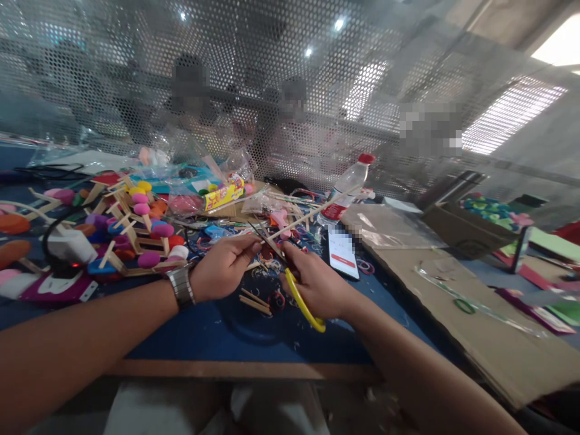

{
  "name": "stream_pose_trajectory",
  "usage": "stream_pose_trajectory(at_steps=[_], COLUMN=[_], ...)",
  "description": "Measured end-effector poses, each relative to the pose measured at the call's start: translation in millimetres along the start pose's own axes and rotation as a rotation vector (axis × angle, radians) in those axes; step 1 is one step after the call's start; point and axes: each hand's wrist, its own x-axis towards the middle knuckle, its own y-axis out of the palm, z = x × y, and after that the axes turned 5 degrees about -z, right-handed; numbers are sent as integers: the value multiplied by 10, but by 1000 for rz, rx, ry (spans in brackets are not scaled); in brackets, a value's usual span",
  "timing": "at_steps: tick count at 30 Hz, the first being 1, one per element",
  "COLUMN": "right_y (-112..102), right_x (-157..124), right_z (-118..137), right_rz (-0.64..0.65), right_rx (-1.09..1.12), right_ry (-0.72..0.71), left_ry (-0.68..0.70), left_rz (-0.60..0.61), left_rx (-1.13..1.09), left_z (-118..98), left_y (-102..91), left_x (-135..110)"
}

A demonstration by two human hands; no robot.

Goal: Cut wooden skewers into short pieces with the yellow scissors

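Note:
My left hand [226,266], with a metal watch [182,285] on the wrist, pinches the near end of a long thin pale stick [308,215]. The stick slants up to the right, toward the bottle. My right hand [319,281] grips scissors [302,304] with yellow handles. Their dark blades point up and left, crossing the stick close to my left fingertips. Whether the blades touch the stick I cannot tell. Below my hands, several short stick pieces [255,303] lie on the blue tabletop [203,338] beside a small dark red-edged coil [277,300].
Colourful wooden stick pieces [136,226] with oval pads pile up at left, behind a white plug [70,248]. A red-capped bottle [347,187] and a phone [342,251] stand and lie right of centre. Cardboard [457,326] covers the right side. Perforated metal mesh [272,72] rises behind.

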Motion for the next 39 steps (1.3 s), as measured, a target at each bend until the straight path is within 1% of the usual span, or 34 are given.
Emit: stream_pose_trajectory(at_steps=[4, 8, 12, 15, 19, 23, 27, 32, 35, 39], right_y=[7, 31, 48, 49, 50, 54, 41, 14, 13, 45], right_x=[11, 34, 44, 37, 22, 23, 29, 12, 2, 22], right_z=[-34, -73, -73, -64, -73, -78, -53, -19, -17, -37], right_rz=[-3, -50, -35, -38, -65, -49, -14, -9, 6, -21], right_rx=[9, 17, 48, 36, 19, 37, 46, -16, -10, 16], right_ry=[-20, -26, -7, -1, 0, -10, -5, 7, 7, 10], left_ry=[-13, 5, 2, 12, 29, 29, -9, -52, -19, 13], left_rz=[16, -10, -45, -49, -38, -41, -16, 22, 22, -21], left_rx=[82, 106, 91, 65, 21, -20, -57, -65, -36, 58], left_z=[15, 18, 58, 80, 66, 41, 21, 7, -4, -14], left_y=[1, 12, 36, 48, 49, 44, 33, 23, 17, 12], left_x=[-22, -22, -12, -14, -21, -12, -5, -18, -18, -9])
